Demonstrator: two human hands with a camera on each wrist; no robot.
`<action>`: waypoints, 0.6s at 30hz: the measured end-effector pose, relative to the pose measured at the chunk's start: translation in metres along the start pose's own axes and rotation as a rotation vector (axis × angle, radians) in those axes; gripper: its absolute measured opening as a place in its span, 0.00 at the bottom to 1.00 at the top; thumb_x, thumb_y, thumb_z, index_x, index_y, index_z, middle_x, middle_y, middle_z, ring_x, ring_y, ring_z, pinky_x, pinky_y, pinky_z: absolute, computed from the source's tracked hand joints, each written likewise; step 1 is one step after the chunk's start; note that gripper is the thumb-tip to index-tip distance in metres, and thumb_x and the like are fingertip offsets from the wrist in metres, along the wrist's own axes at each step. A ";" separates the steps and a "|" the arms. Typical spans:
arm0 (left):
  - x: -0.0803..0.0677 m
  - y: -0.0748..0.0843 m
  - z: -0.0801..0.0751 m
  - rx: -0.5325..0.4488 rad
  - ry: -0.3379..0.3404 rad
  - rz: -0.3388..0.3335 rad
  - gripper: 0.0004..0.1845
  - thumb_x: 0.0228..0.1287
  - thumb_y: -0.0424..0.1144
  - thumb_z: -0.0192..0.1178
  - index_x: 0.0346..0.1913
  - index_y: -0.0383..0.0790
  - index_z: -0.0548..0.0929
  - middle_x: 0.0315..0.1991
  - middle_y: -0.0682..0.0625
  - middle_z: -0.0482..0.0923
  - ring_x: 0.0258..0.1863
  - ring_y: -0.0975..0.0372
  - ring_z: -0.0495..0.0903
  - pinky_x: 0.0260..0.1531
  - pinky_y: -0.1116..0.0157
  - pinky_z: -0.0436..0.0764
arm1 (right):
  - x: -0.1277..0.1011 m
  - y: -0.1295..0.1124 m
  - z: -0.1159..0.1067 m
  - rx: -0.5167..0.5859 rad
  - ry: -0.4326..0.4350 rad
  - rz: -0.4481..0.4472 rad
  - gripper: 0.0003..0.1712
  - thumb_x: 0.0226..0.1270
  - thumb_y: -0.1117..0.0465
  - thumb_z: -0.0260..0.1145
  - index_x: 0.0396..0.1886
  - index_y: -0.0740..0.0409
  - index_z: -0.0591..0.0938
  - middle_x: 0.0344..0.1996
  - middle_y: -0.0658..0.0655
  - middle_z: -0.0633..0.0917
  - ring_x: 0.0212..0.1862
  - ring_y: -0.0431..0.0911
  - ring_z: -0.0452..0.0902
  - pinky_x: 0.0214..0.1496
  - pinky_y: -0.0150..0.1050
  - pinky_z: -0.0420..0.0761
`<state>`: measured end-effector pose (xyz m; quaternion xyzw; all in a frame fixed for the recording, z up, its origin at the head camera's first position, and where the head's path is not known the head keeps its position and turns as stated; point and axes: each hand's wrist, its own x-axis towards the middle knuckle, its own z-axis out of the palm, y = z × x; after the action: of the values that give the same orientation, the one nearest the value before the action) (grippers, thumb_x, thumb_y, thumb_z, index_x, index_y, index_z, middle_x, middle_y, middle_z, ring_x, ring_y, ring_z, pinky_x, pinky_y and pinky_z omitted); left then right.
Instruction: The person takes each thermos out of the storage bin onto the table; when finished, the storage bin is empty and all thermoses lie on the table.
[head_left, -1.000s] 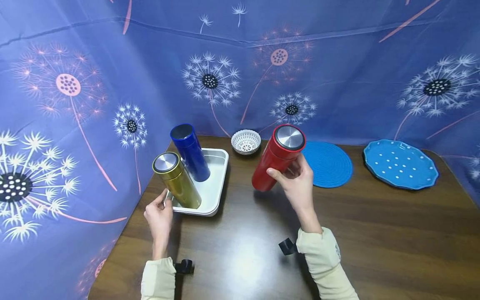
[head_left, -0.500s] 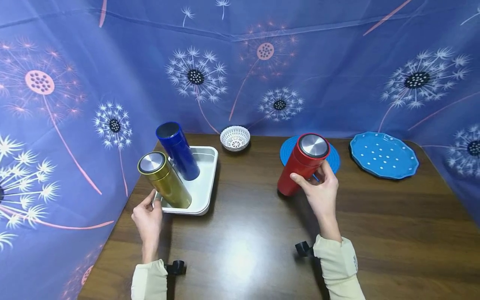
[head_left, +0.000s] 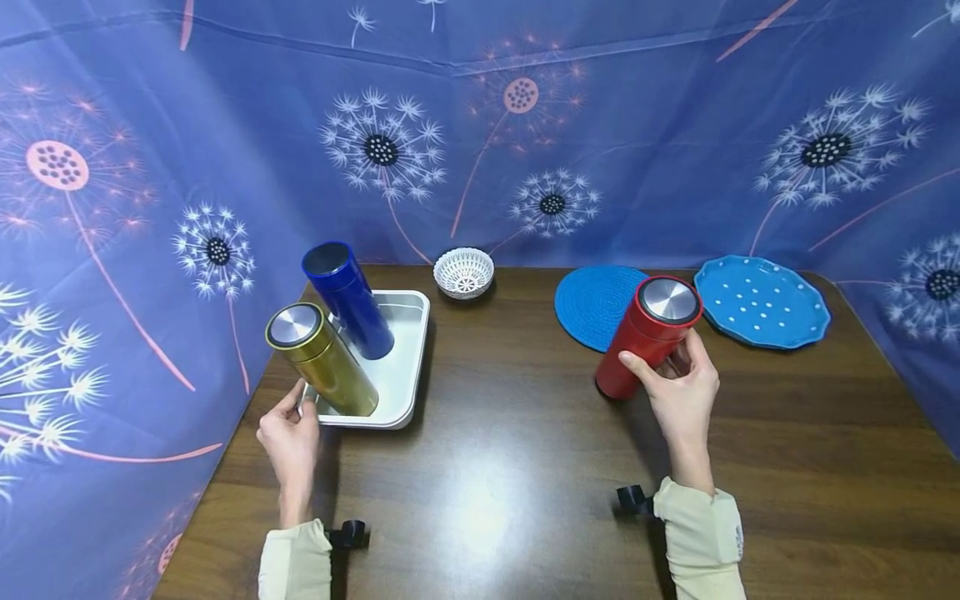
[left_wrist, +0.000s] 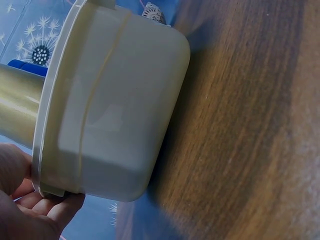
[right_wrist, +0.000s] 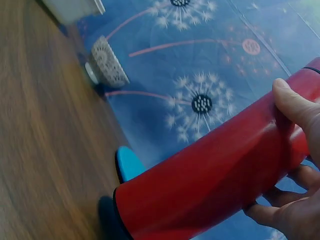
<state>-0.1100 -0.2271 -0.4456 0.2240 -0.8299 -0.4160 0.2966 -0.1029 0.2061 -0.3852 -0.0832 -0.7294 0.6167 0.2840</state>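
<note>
My right hand holds a red thermos flask by its upper body, thumb in front. Its silver lid faces up, and the base is at or just over the table; the right wrist view shows a shadow by the base. The left hand pinches the near-left corner of a white rectangular tray, with fingers under the rim in the left wrist view. Inside the tray stand a gold thermos flask with a silver lid and a blue thermos flask with a dark lid.
A white lattice bowl stands at the back, right of the tray. Behind the red flask lies a round blue woven placemat. A blue dotted plate sits at the back right of the wooden table. Patterned cloth hangs behind.
My right hand has carried the red flask rightward, from beside the bowl to in front of the placemat. The left hand has stayed on the tray's corner. The head view has shifted slightly.
</note>
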 end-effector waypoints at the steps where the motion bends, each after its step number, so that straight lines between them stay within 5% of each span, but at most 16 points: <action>1: 0.000 0.000 0.000 -0.002 -0.002 -0.002 0.18 0.55 0.26 0.55 0.49 0.35 0.84 0.26 0.35 0.82 0.15 0.79 0.64 0.17 0.76 0.62 | 0.000 0.002 -0.002 -0.004 0.007 0.004 0.36 0.45 0.70 0.76 0.58 0.55 0.77 0.46 0.51 0.82 0.46 0.41 0.78 0.46 0.28 0.75; 9: 0.002 -0.002 0.001 -0.017 -0.018 -0.020 0.18 0.56 0.26 0.55 0.50 0.34 0.83 0.30 0.36 0.82 0.17 0.82 0.67 0.17 0.79 0.64 | 0.009 0.027 -0.013 -0.015 0.049 0.039 0.38 0.43 0.70 0.77 0.58 0.52 0.77 0.46 0.51 0.82 0.46 0.42 0.78 0.46 0.27 0.75; 18: 0.002 0.000 0.002 -0.003 -0.018 -0.031 0.18 0.57 0.27 0.55 0.50 0.36 0.83 0.29 0.36 0.83 0.16 0.80 0.66 0.16 0.76 0.62 | 0.011 0.030 -0.015 -0.039 0.057 0.067 0.39 0.43 0.68 0.77 0.60 0.50 0.76 0.49 0.52 0.82 0.48 0.41 0.77 0.47 0.29 0.76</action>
<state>-0.1126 -0.2271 -0.4465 0.2325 -0.8283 -0.4240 0.2830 -0.1108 0.2305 -0.4089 -0.1305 -0.7297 0.6090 0.2821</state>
